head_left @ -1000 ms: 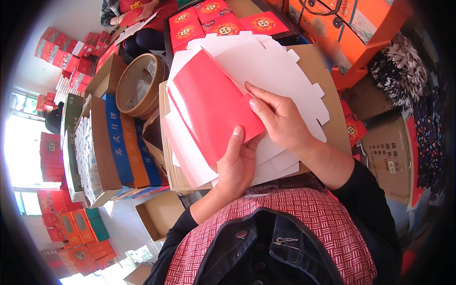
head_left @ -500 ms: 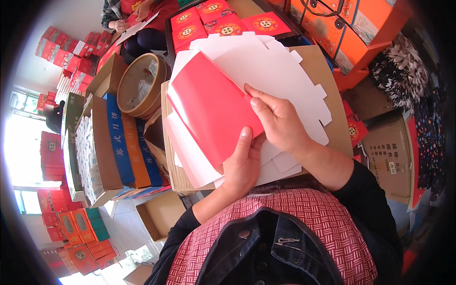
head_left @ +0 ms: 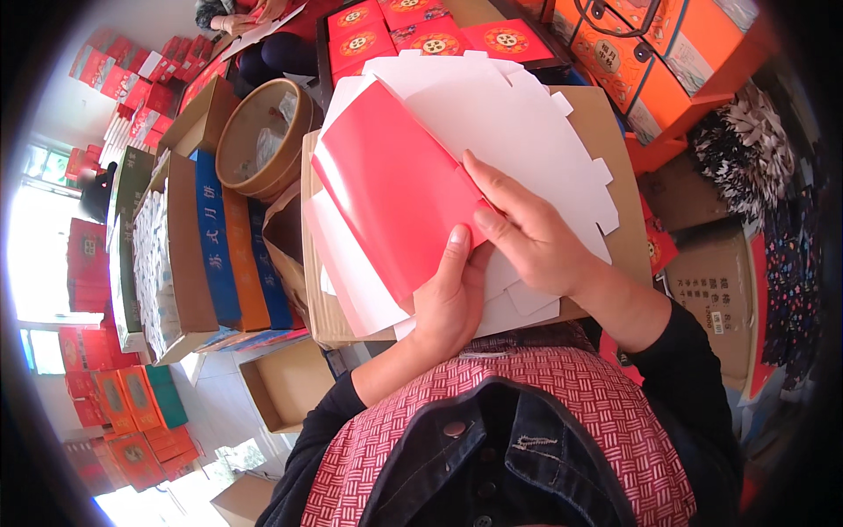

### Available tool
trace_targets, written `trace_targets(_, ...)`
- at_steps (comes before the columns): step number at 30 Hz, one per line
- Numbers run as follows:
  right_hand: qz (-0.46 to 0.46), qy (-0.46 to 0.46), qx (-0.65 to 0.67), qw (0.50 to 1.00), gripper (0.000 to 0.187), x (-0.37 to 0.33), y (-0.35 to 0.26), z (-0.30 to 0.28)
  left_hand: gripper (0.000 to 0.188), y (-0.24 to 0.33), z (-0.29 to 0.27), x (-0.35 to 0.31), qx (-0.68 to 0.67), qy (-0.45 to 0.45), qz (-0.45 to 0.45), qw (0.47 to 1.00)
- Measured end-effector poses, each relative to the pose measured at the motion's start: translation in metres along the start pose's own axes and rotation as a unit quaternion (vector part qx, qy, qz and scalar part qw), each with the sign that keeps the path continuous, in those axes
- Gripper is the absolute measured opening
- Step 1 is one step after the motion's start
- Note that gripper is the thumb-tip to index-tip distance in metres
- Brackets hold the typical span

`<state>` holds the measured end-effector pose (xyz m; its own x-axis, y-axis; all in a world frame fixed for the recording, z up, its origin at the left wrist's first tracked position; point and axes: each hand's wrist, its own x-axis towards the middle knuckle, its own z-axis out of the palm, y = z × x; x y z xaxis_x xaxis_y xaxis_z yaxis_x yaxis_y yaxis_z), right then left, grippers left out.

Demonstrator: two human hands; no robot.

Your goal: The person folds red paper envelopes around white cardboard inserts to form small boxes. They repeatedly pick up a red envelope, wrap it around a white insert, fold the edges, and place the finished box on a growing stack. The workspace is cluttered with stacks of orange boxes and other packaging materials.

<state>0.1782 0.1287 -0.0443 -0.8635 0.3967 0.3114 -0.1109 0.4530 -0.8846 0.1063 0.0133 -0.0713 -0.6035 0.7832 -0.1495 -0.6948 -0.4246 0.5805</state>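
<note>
A glossy red card sheet (head_left: 382, 180) is tilted in front of me, and both hands have it. My left hand (head_left: 446, 303) grips its near edge, thumb on the red face and fingers curled mostly out of sight underneath. Along the right edge my right hand (head_left: 536, 237) pinches the sheet between thumb and fingers; that edge looks folded over. Beneath lie white die-cut cardboard blanks (head_left: 505, 110) with tabs, fanned in a loose stack. A pale pink-white sheet (head_left: 356, 277) sticks out at the stack's left side.
The stack rests on a brown cardboard box (head_left: 593, 110). To the left stand a round tub (head_left: 259, 132) and an open carton of small wrapped packs (head_left: 154, 277). Red gift boxes (head_left: 364, 44) fill a tray beyond. Orange boxes (head_left: 615, 66) stand far right. Another person's hand (head_left: 237, 24) shows far left.
My view has shifted slightly. The right hand's fingers have slid a little down along the red sheet's right edge, while the left hand keeps its hold.
</note>
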Motion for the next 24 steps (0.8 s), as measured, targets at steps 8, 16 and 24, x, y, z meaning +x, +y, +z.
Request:
trace_targets(8, 0.008, -0.056, 0.097, 0.994, 0.047, -0.004, 0.007, -0.013, 0.037, 0.001, 0.002, -0.001, -0.001, 0.006, -0.007, 1.000)
trace_targets(16, 0.016, -0.051, 0.142, 0.988, 0.046, -0.009, 0.004, -0.008, 0.039, 0.000, 0.004, -0.004, 0.020, 0.009, 0.007, 1.000)
trace_targets(24, 0.240, -0.031, 0.292, 0.925, 0.056, 0.049, -0.009, -0.025, 0.042, -0.003, 0.000, -0.010, 0.051, -0.046, -0.054, 0.996)
